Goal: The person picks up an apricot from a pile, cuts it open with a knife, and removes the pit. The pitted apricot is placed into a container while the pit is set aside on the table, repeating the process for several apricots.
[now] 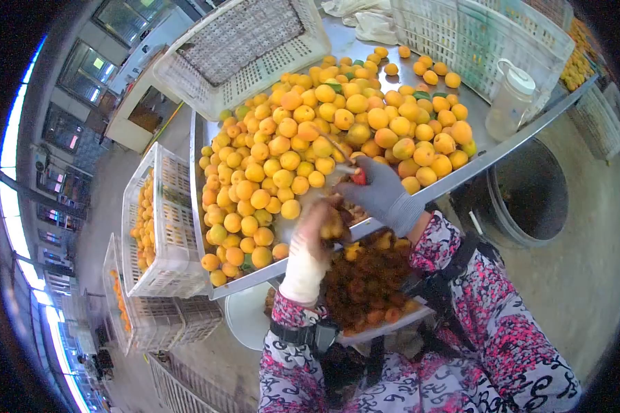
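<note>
My left hand (318,224), wrist wrapped in white cloth, is closed around an apricot (335,224) at the near edge of a metal table (365,227). My right hand (381,195) wears a grey glove and grips a red-handled knife (357,176); its thin blade points out over the fruit. The two hands are close together, almost touching. A large heap of yellow-orange apricots (310,138) covers the table just beyond them. Below my hands, a tray (386,329) on my lap holds dark brownish-orange fruit pieces.
An empty white crate (241,48) stands at the table's far end and another (475,34) to the right. Crates with apricots (155,220) stand left of the table. A clear bottle (510,100) sits on the right edge. A black bucket (530,196) and a white bowl (244,316) are on the floor.
</note>
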{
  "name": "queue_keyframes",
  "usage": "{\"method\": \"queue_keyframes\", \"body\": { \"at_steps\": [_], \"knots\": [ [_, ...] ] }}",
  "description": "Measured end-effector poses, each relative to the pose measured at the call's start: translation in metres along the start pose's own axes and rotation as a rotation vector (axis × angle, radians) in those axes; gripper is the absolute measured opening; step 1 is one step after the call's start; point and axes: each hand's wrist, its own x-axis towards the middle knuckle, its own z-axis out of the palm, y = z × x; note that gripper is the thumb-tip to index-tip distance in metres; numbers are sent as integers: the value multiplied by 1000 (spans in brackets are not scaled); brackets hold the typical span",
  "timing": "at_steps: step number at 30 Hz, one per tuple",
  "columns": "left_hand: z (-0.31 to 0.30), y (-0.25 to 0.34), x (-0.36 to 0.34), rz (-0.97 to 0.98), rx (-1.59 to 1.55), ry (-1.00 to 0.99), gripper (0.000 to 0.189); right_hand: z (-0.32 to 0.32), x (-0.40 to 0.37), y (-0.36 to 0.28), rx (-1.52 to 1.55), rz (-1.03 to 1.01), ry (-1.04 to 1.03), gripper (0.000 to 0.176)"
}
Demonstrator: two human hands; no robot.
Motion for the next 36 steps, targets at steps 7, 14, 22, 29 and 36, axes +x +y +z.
{"method": "queue_keyframes", "body": {
  "at_steps": [7, 14, 22, 29, 36],
  "knots": [
    [18, 0, -4, 34, 105, -433, 27, 6, 7, 26, 4, 63, 148, 51],
    [-30, -54, 20, -14, 1007, 274, 44, 4, 2, 22, 136, 75, 152, 42],
    [-27, -82, 26, -393, 1045, 239, 47, 3, -14, 2, 80, 91, 137, 41],
    [-3, -18, 17, -197, -374, 188, 43, 6, -14, 6, 129, 76, 22, 43],
    [-4, 22, 11, -284, -556, 40, 51, 30, -18, 26, 607, 38, -29, 39]
  ]
}}
